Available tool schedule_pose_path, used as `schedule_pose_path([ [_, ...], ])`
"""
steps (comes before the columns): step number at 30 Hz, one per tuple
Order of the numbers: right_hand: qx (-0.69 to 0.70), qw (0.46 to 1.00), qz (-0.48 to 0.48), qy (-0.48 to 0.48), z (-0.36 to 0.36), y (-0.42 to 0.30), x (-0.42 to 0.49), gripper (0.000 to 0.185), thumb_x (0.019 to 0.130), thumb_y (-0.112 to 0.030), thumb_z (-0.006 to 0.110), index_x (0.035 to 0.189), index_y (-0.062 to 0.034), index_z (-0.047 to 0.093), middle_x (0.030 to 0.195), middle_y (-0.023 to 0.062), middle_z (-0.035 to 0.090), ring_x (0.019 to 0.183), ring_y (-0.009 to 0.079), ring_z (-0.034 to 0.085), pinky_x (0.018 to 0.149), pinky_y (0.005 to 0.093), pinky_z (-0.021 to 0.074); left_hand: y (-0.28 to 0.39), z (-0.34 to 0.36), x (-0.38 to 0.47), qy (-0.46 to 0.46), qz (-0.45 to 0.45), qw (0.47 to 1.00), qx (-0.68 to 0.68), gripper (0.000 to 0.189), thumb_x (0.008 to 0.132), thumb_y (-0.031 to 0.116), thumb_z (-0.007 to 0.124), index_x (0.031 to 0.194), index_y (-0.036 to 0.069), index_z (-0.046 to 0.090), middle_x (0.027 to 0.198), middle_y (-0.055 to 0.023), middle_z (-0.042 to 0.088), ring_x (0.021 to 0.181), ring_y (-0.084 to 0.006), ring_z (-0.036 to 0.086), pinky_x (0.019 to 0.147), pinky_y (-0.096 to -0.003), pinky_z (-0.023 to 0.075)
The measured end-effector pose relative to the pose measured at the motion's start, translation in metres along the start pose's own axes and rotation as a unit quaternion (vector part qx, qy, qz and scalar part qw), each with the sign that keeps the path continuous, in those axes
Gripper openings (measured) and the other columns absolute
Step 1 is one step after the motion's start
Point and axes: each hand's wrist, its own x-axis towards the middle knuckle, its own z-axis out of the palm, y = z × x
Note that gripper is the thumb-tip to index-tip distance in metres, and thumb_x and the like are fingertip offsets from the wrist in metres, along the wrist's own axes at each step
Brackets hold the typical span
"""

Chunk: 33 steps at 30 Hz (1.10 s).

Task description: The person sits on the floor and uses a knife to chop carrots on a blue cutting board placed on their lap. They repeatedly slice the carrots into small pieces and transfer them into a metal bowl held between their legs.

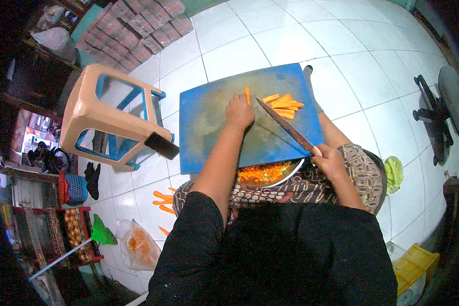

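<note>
My left hand (240,111) rests on a large blue cutting board (210,134), its fingers closed over a carrot stick (247,95) that sticks out past the knuckles. In my right hand (327,160) is the pale handle of a kitchen knife (285,124). Its long dark blade slants up and left across the board, the tip near the carrot stick but apart from it. Several cut carrot sticks (285,104) lie in a pile beyond the blade. Partly hidden under the board's near edge, a white bowl (296,170) holds diced carrot (264,172) with some green bits.
A tan plastic stool (111,143) stands left of the board, with a black phone (161,145) at its corner. Whole carrots (163,202) and a plastic bag (135,244) lie on the tiled floor at left. A green leaf (393,174) lies by my right knee.
</note>
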Motion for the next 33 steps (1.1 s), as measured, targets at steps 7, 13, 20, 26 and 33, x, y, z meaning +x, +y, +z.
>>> schedule_pose_path([
  [7, 0.071, 0.996, -0.060, 0.009, 0.002, -0.006, -0.005, 0.020, 0.074, -0.025, 0.060, 0.081, -0.0063, 0.062, 0.072, 0.0170, 0.060, 0.067, 0.0337, 0.059, 0.061, 0.0410, 0.0453, -0.042, -0.025, -0.049, 0.012, 0.127, 0.992, 0.017, 0.022, 0.070, 0.003, 0.057, 0.090, 0.010, 0.061, 0.088, -0.0107, 0.055, 0.087, -0.0312, 0.053, 0.073, -0.0416, 0.0422],
  [13, 0.155, 0.975, -0.061, -0.149, 0.028, 0.006, -0.003, 0.028, 0.073, -0.021, 0.061, 0.096, -0.0048, 0.055, 0.083, 0.0202, 0.059, 0.080, 0.0374, 0.058, 0.068, 0.0416, 0.0445, -0.031, -0.028, -0.120, 0.015, 0.195, 0.977, -0.085, 0.022, 0.070, 0.002, 0.060, 0.091, 0.010, 0.060, 0.096, -0.0119, 0.056, 0.095, -0.0316, 0.051, 0.080, -0.0409, 0.0403],
  [20, -0.066, 0.977, -0.059, -0.196, 0.029, -0.047, -0.018, 0.030, 0.079, -0.019, 0.058, 0.101, -0.0019, 0.049, 0.087, 0.0234, 0.058, 0.083, 0.0380, 0.058, 0.071, 0.0433, 0.0434, -0.015, -0.019, -0.158, 0.096, 0.064, 0.983, -0.146, 0.038, 0.073, 0.020, 0.064, 0.106, 0.005, 0.050, 0.106, -0.0140, 0.050, 0.101, -0.0322, 0.046, 0.087, -0.0432, 0.0334],
  [26, -0.160, 0.968, -0.022, -0.194, 0.034, -0.074, -0.023, 0.032, 0.088, -0.033, 0.049, 0.096, -0.0016, 0.049, 0.087, 0.0256, 0.059, 0.086, 0.0425, 0.056, 0.072, 0.0450, 0.0434, -0.009, -0.014, -0.151, 0.097, 0.049, 0.990, -0.089, 0.056, 0.070, 0.036, 0.067, 0.109, 0.003, 0.046, 0.111, -0.0155, 0.047, 0.106, -0.0327, 0.041, 0.091, -0.0470, 0.0274],
  [33, -0.182, 0.970, -0.041, -0.159, 0.040, -0.077, -0.030, 0.040, 0.094, -0.040, 0.036, 0.091, -0.0011, 0.047, 0.085, 0.0264, 0.058, 0.085, 0.0454, 0.055, 0.070, 0.0484, 0.0425, -0.009, -0.012, -0.151, 0.066, 0.032, 0.993, -0.094, 0.061, 0.067, 0.036, 0.068, 0.110, 0.000, 0.045, 0.112, -0.0167, 0.046, 0.107, -0.0343, 0.039, 0.094, -0.0484, 0.0252],
])
